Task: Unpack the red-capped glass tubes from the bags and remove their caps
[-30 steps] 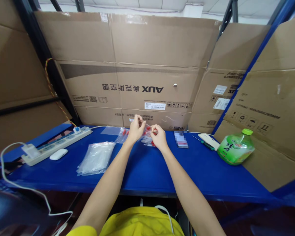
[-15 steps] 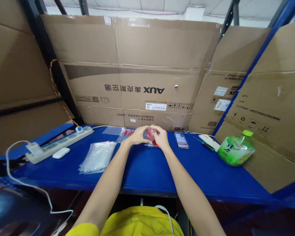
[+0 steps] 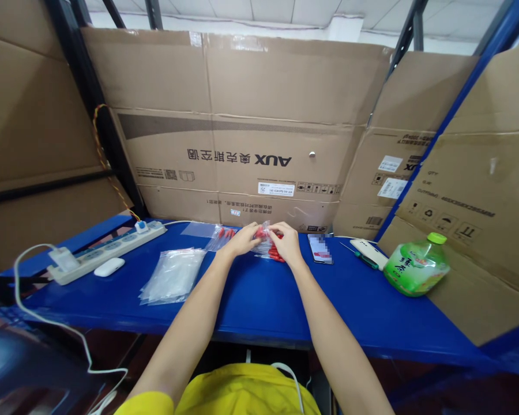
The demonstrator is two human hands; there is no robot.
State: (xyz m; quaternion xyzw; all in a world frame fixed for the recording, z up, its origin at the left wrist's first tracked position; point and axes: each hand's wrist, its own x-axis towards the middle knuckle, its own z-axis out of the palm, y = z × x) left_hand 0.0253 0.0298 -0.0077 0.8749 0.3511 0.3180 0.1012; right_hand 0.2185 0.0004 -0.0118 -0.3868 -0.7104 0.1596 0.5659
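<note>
Between both hands, near the back of the blue table, is a clear plastic bag (image 3: 266, 226) with red pieces in it. My left hand (image 3: 242, 240) is closed on the bag's left side, and my right hand (image 3: 288, 240) pinches its right side. Just below them lie several thin red-handled pieces (image 3: 277, 255) with pale shafts; their exact kind is too small to make out. Left of my left hand rests another clear bag (image 3: 219, 235) with red pieces inside. A stack of clear zip bags (image 3: 173, 275) lies nearer the front, by my left forearm.
On the left are a power strip (image 3: 108, 253) with a white plug and cable, and a white case (image 3: 109, 267). To the right lie a phone (image 3: 320, 249), a green-handled screwdriver (image 3: 367, 260), a cream-coloured tool (image 3: 369, 251) and a green bottle (image 3: 416, 266). Cardboard walls (image 3: 242, 132) enclose the table.
Both hands have drawn the bag in from a wider hold, fingers now gathered at its upper part. More of the red-handled pieces show beneath them. The view has shifted slightly.
</note>
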